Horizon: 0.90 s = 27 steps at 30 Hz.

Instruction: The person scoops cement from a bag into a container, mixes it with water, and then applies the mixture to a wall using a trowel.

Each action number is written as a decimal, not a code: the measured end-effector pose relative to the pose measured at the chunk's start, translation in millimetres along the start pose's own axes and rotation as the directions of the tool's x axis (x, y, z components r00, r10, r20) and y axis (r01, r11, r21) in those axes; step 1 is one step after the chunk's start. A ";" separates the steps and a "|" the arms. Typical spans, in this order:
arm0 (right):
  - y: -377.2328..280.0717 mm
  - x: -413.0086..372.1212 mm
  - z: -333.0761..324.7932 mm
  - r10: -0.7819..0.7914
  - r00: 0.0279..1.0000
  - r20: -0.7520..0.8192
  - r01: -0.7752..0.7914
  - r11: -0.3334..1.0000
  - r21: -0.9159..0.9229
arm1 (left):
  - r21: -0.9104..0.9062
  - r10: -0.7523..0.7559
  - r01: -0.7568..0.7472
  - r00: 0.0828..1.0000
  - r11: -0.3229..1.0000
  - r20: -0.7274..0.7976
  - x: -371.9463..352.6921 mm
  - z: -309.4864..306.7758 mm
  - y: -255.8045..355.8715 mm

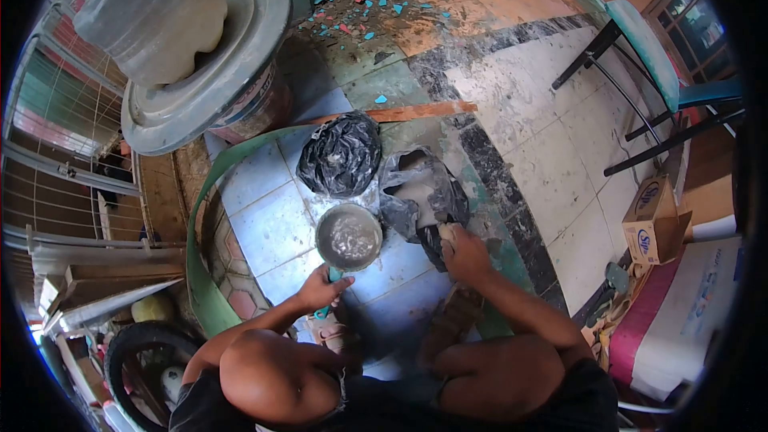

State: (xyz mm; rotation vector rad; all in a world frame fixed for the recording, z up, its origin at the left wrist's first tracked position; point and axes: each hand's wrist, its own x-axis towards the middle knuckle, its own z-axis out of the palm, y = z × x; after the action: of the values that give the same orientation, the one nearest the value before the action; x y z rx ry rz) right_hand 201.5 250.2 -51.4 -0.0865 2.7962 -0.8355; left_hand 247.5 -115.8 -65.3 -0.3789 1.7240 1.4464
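On the tiled floor in front of me rests a round grey pan [349, 237] with wet-looking grey material inside. My left hand [322, 289] is closed round its teal handle [334, 274]. To the right, an open black plastic bag [458, 196] holds grey powder [418, 194]. My right hand [464, 254] is closed at the bag's near edge, gripping its gathered black plastic. Behind the pan sits a second, crumpled black bag [342, 152], apart from both hands.
A reddish wooden strip [416, 112] lies behind the bags. Back left stands a bucket [260, 104] under a large grey lid [268, 28]. Coloured chips [382, 2] litter the far floor. At right are a chair [644, 40], a cardboard box [650, 224]; a tyre [120, 352] is front left.
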 end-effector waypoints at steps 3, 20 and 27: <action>3.7 2.9 -5.1 -0.023 1.000 -0.021 0.025 0.995 0.099 | 0.008 -0.017 0.017 1.000 1.000 -0.022 1.6 2.5 2.3; -23.9 17.9 -72.7 0.323 0.864 0.387 -0.482 0.753 0.448 | 0.146 -0.001 0.008 0.999 0.989 -0.047 -11.7 -3.3 32.2; -15.2 25.2 -79.4 0.214 0.943 0.256 -0.300 0.879 0.370 | 0.145 -0.050 0.051 0.999 0.988 -0.010 -9.8 -7.3 15.1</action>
State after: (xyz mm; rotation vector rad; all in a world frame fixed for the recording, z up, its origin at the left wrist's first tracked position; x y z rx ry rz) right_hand 158.8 277.0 16.6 0.2500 2.3166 -1.2321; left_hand 240.2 -120.8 -48.0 -0.3464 1.7998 1.2757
